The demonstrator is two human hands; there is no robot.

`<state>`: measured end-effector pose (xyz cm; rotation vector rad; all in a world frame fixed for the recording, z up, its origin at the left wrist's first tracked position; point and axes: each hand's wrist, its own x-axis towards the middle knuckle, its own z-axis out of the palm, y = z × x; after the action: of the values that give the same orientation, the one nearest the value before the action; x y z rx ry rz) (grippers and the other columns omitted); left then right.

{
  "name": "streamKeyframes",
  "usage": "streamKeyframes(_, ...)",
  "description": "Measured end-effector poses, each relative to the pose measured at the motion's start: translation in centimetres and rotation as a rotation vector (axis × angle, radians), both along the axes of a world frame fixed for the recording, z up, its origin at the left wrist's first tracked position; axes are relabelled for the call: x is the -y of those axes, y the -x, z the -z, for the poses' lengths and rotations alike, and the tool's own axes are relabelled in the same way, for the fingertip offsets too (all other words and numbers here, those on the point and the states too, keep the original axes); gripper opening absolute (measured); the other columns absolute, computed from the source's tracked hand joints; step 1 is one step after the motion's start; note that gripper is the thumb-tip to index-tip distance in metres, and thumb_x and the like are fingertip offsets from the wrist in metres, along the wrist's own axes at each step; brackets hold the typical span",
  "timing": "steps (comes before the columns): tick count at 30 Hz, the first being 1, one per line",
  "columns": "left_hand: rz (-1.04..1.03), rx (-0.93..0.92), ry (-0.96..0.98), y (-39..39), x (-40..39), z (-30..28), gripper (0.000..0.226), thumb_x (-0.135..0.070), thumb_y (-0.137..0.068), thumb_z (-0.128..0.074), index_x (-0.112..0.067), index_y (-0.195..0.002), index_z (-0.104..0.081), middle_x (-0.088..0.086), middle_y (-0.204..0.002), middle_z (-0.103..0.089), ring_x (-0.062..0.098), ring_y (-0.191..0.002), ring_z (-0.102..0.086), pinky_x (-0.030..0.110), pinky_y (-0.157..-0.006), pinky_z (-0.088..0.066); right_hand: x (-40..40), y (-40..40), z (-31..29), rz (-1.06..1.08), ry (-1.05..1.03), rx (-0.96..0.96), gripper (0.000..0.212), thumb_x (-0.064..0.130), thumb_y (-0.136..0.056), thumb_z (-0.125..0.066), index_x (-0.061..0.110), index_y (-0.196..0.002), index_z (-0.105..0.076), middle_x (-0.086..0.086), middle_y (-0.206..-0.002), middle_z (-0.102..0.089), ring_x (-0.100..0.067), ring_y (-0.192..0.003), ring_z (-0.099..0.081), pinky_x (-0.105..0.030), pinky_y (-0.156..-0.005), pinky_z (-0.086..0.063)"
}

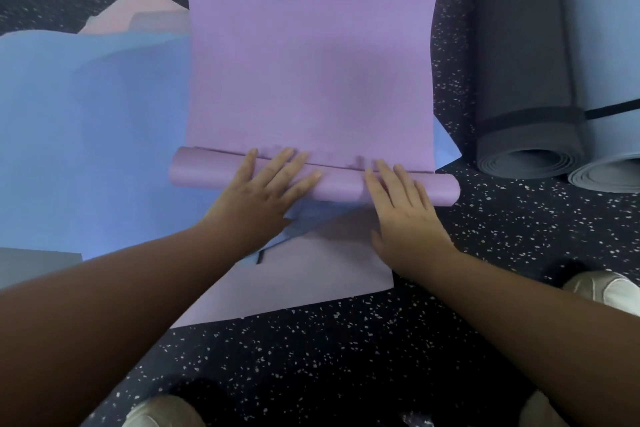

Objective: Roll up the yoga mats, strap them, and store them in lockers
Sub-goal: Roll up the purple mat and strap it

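Both palms on the started roll of the purple yoga mat (311,62), ready to push it away.

The rolled part (332,180) lies crosswise on the floor (519,236), its long axis running left to right, slightly lower at the right end; the unrolled length stretches straight away from the person. The left hand (266,191) and right hand (401,201) rest flat on top, fingers (287,158) straight and slightly spread, pointing forward, gripping nothing. Both sit about equally near, the roll directly under the fingers. It likely needs an even forward push. Two strapped rolls, a grey mat (519,80) and a pale blue mat (606,45), lie at right.
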<state>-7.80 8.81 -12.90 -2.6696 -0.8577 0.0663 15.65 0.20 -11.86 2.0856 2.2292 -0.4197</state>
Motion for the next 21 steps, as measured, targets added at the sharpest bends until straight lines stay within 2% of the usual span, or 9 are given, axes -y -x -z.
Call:
streamKeyframes(2, -0.014, 0.006, -0.008, -0.3, -0.8, -0.1, 0.103, -0.047, -0.059, -0.083, -0.018, -0.143, -0.032, 0.015, -0.143, -0.047, 0.033, -0.129, -0.048, 0.060, -0.097, -0.041, 0.3, 0.2, 0.6, -0.007, -0.069, -0.009, 0.086, 0.004, -0.059, -0.072, 0.001, -0.140, -0.043, -0.019, -0.146, -0.041, -0.041, -0.132, -0.041, -0.058, -0.103, -0.039)
streamKeyframes(7, -0.104, 0.037, -0.029, -1.4, -2.3, -0.4, 0.102, -0.053, -0.058, -0.081, -0.021, -0.143, -0.033, 0.018, -0.129, -0.057, 0.036, -0.116, -0.057, 0.055, -0.091, -0.046, -0.3, 0.4, 0.4, 0.030, -0.108, -0.046, 0.083, 0.000, -0.056, -0.072, -0.006, -0.134, -0.046, -0.021, -0.139, -0.048, -0.040, -0.129, -0.045, -0.058, -0.099, -0.042)
streamKeyframes(9, -0.134, 0.026, -0.043, -1.6, -2.7, -0.2, 0.106, -0.048, -0.055, -0.085, -0.023, -0.143, -0.031, 0.016, -0.118, -0.059, 0.033, -0.105, -0.058, 0.047, -0.085, -0.046, -0.6, 0.3, 0.0, 0.028, -0.083, -0.050, 0.081, -0.001, -0.067, -0.066, -0.003, -0.143, -0.036, -0.018, -0.150, -0.036, -0.036, -0.139, -0.032, -0.054, -0.109, -0.033)
streamKeyframes(10, -0.143, 0.028, -0.048, -1.7, -2.9, -0.2, 0.106, -0.040, -0.054, -0.087, -0.023, -0.142, -0.030, 0.015, -0.113, -0.059, 0.031, -0.098, -0.057, 0.044, -0.082, -0.046, -0.7, 0.2, -0.2, 0.025, -0.074, -0.059, 0.080, 0.001, -0.076, -0.059, 0.001, -0.148, -0.024, -0.013, -0.156, -0.022, -0.031, -0.145, -0.018, -0.050, -0.116, -0.022)
streamKeyframes(12, -0.157, 0.039, -0.037, -1.8, -3.3, -0.4, 0.106, -0.019, -0.051, -0.084, -0.024, -0.141, -0.029, 0.013, -0.100, -0.060, 0.029, -0.086, -0.057, 0.041, -0.078, -0.048, -0.9, -0.2, -0.7, 0.013, -0.009, -0.076, 0.077, 0.007, -0.089, -0.045, 0.010, -0.153, -0.002, -0.003, -0.161, 0.003, -0.021, -0.148, 0.007, -0.042, -0.119, -0.001)
streamKeyframes(15, -0.158, 0.066, 0.033, -2.1, -3.8, -1.0, 0.103, -0.006, -0.049, -0.083, -0.021, -0.140, -0.039, 0.014, -0.091, -0.058, 0.031, -0.080, -0.057, 0.045, -0.075, -0.050, -1.0, -0.4, -1.3, 0.014, 0.029, -0.065, 0.075, 0.011, -0.093, -0.038, 0.015, -0.152, 0.008, 0.002, -0.159, 0.015, -0.016, -0.146, 0.017, -0.039, -0.118, 0.005)
streamKeyframes(18, -0.167, 0.077, 0.122, -2.1, -3.9, -1.4, 0.087, -0.005, -0.065, -0.079, -0.022, -0.143, -0.045, 0.014, -0.095, -0.058, 0.033, -0.084, -0.056, 0.045, -0.077, -0.046, -0.9, -0.4, -1.1, 0.019, 0.012, -0.057, 0.075, 0.008, -0.092, -0.040, 0.012, -0.152, 0.003, -0.001, -0.160, 0.010, -0.020, -0.147, 0.012, -0.041, -0.118, 0.002)
streamKeyframes(20, -0.165, 0.105, 0.112, -2.2, -3.5, -1.6, 0.090, -0.002, -0.060, -0.081, -0.022, -0.141, -0.047, 0.012, -0.092, -0.058, 0.032, -0.080, -0.056, 0.042, -0.074, -0.046, -0.6, -0.6, -1.0, 0.013, -0.030, -0.044, 0.076, 0.006, -0.086, -0.049, 0.007, -0.152, -0.011, -0.008, -0.160, -0.006, -0.027, -0.148, -0.002, -0.046, -0.117, -0.008)
streamKeyframes(21, -0.157, 0.130, 0.098, -2.3, -3.1, -1.8, 0.093, -0.001, -0.054, -0.083, -0.021, -0.139, -0.048, 0.012, -0.088, -0.058, 0.032, -0.076, -0.056, 0.041, -0.070, -0.046, -0.3, -0.7, -0.9, -0.009, -0.059, -0.017, 0.078, 0.005, -0.079, -0.057, 0.003, -0.150, -0.022, -0.013, -0.158, -0.018, -0.032, -0.146, -0.015, -0.049, -0.115, -0.018)
